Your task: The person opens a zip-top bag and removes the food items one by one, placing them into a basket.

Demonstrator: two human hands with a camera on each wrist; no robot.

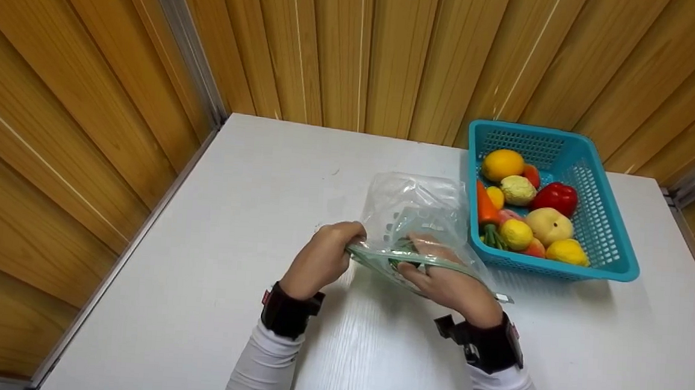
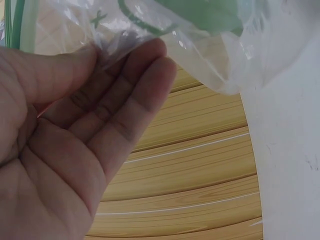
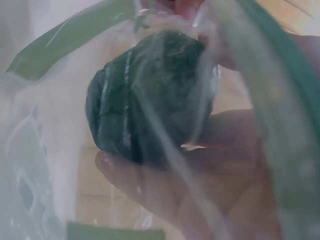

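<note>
My left hand pinches the left end of the green-edged mouth of a clear zip bag. Its thumb lies across from the fingers on the plastic in the left wrist view. Through that mouth reaches my right hand, its fingers inside the bag. A rounded, dark green vegetable with lengthwise ridges is held there by the right thumb and fingers, seen through the plastic in the right wrist view. Only a small part of it shows in the head view. The far part of the bag lies flat on the white table.
Right of the bag stands a turquoise basket, close against the bag's right side. It holds a carrot, a red bell pepper, several lemons and other fruit. Wood-panelled walls border the white table at the back and left.
</note>
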